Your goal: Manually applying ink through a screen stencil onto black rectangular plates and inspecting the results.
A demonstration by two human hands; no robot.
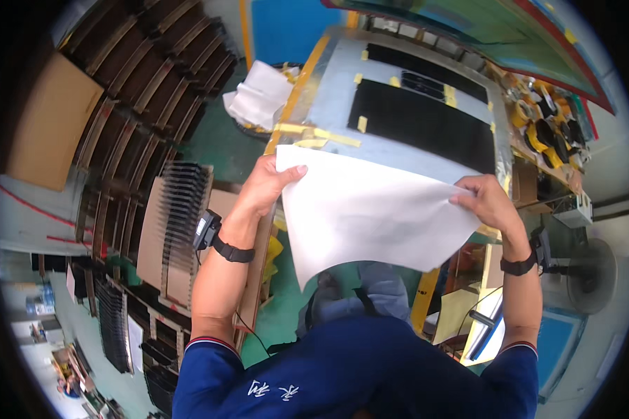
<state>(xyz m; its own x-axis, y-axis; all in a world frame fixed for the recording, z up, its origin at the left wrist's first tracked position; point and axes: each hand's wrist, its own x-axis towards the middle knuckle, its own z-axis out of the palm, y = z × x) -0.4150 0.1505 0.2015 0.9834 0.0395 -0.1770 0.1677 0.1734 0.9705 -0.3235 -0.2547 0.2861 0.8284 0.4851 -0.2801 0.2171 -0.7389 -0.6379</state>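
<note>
A large white sheet of paper [370,209] hangs between my hands, its far edge lying over the near edge of the work table. My left hand [267,183] pinches its upper left corner, thumb on top. At the right edge my right hand [488,202] grips it the same way, and the sheet sags toward my body in a curve. Just beyond it, the pale table top [321,105] carries a wide black panel [419,126] and a narrower black strip [433,70], with pieces of yellow tape [362,124] at their edges.
Above the table's far right leans a framed screen [510,35]. Rolls of tape [548,136] crowd a shelf at right, with a round fan [588,276] below. At left stand tall racks [129,91]; crumpled white paper [260,94] fills a bin by the table.
</note>
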